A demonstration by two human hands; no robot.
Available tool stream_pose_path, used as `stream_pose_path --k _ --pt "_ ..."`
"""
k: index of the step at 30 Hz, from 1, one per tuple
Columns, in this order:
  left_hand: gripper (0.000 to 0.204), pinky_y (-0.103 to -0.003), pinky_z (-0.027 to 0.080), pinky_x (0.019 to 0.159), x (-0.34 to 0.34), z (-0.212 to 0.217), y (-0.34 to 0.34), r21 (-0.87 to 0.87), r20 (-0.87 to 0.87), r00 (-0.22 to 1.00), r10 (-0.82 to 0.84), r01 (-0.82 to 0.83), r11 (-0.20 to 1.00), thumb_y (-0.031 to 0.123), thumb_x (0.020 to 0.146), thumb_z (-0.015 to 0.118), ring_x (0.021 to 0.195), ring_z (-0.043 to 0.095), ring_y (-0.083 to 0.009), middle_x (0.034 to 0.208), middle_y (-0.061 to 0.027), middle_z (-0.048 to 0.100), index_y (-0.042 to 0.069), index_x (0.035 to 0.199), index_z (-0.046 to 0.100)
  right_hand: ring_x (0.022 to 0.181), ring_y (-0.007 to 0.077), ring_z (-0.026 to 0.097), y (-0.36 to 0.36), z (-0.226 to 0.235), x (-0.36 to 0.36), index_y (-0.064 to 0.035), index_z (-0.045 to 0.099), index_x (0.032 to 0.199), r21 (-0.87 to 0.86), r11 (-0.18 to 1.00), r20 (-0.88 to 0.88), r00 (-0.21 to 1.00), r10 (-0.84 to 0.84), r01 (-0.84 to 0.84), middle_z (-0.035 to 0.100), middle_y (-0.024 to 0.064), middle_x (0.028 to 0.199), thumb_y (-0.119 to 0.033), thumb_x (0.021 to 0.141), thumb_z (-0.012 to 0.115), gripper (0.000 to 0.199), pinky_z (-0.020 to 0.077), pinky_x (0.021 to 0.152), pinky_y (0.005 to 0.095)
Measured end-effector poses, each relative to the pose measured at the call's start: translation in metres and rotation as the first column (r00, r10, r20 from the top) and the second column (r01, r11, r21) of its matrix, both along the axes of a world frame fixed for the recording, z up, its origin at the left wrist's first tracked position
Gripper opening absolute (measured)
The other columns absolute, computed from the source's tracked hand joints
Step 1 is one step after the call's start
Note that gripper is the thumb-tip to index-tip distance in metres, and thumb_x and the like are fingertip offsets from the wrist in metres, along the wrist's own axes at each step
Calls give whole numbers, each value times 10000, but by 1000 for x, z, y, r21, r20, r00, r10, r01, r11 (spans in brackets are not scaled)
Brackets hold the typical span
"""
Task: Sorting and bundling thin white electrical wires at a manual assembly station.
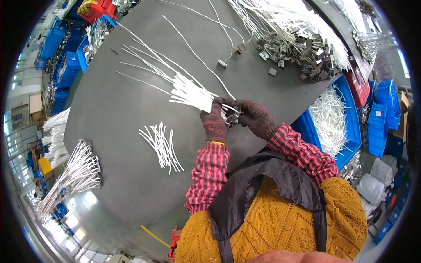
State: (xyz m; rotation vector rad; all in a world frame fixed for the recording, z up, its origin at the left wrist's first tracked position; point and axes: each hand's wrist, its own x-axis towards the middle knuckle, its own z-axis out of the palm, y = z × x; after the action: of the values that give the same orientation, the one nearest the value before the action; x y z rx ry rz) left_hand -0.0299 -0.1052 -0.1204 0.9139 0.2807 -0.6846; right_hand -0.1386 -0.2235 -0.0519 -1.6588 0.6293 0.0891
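My left hand (214, 122), in a dark knitted glove, is closed round a bundle of white wires (190, 93) over the grey table. Thick white sleeves cover part of the bundle, and several thin wire ends fan out to the far left. Small dark metal housings (231, 119) hang at the near end, between my hands. My right hand (258, 119), gloved alike, pinches a single white wire (197, 55) close to the left hand. The fingertips partly hide where wire and housing meet. Nearer on the left lies a loose heap of short white sleeves (160, 148).
A large pile of white wires (283, 17) with metal housings (302, 55) covers the table's far right. One loose housing (222, 64) lies mid-table. A blue crate (353, 131) of white sleeves stands at the right. Bundled wires (83, 168) hang over the left edge.
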Motion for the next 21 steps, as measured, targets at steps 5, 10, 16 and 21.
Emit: stream_pose_path --k 5,10,16,21 --pt "211 -301 458 376 14 11 31 615 -8 1000 11 -4 788 211 945 605 465 617 -188 670 -104 648 8 892 624 882 203 639 -45 -3 42 -91 564 1342 -505 858 -27 995 95 -95 657 122 1062 -192 874 737 510 542 779 348" --pt "223 -347 478 480 28 11 64 303 -35 996 78 -63 951 241 962 573 556 602 -200 715 -108 614 25 915 595 1028 372 658 -83 -46 142 -96 596 1305 -843 538 13 998 67 -25 647 222 1169 -287 874 708 485 534 861 435" --pt "315 -397 518 684 19 28 68 -147 -177 983 43 -70 987 299 990 587 820 610 -256 965 -85 614 35 1161 577 806 199 695 -76 -29 110 -18 689 1189 -450 888 72 995 -70 95 731 145 968 -203 853 686 384 559 741 328" --pt "179 -409 567 559 -7 25 -8 -3 -170 973 -157 158 987 182 922 655 727 670 -264 858 -117 632 5 940 639 646 121 629 -56 35 17 7 651 1247 116 965 -84 970 -227 235 703 73 855 -135 868 675 405 522 589 264"
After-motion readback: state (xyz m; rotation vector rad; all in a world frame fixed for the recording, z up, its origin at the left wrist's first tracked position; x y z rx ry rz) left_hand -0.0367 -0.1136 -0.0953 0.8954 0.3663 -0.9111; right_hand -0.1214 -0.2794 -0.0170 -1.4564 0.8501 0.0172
